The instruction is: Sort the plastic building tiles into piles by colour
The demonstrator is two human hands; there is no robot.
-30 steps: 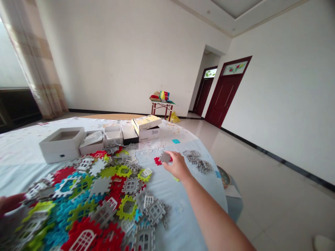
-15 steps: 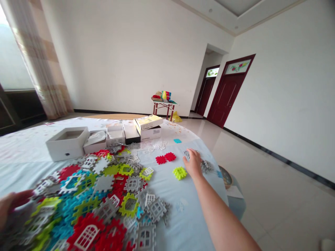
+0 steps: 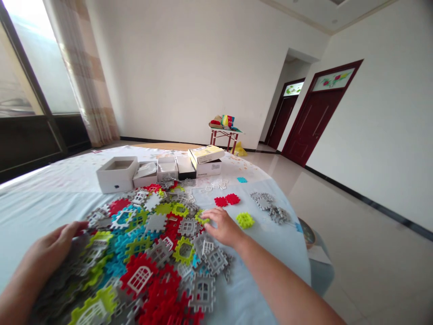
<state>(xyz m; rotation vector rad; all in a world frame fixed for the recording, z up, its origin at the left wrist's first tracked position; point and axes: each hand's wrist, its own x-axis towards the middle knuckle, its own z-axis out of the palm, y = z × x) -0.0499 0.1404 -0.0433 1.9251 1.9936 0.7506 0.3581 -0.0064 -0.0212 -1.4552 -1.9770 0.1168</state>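
A big heap of flat toothed plastic tiles point(image 3: 158, 248) in red, grey, lime and teal covers the near part of the pale blue cloth point(image 3: 50, 203). My right hand point(image 3: 221, 225) lies on the heap's right edge, fingers curled down onto a lime and a grey tile. Over on the heap's left edge my left hand point(image 3: 56, 243) rests, fingers bent over grey tiles. Sorted apart to the right lie two red tiles point(image 3: 227, 200), a lime tile point(image 3: 245, 220), a pile of grey tiles point(image 3: 270, 207) and one teal tile point(image 3: 241, 179).
Several open white and black boxes point(image 3: 158, 169) stand in a row behind the heap. The table's right edge drops to a tiled floor point(image 3: 355, 253). A small red-legged table point(image 3: 223, 133) with bright items stands by the far wall, beside dark red doors point(image 3: 314, 117).
My right hand has come back from the grey pile at the right to the heap's edge. The left hand has slid further onto the heap. The camera has turned left.
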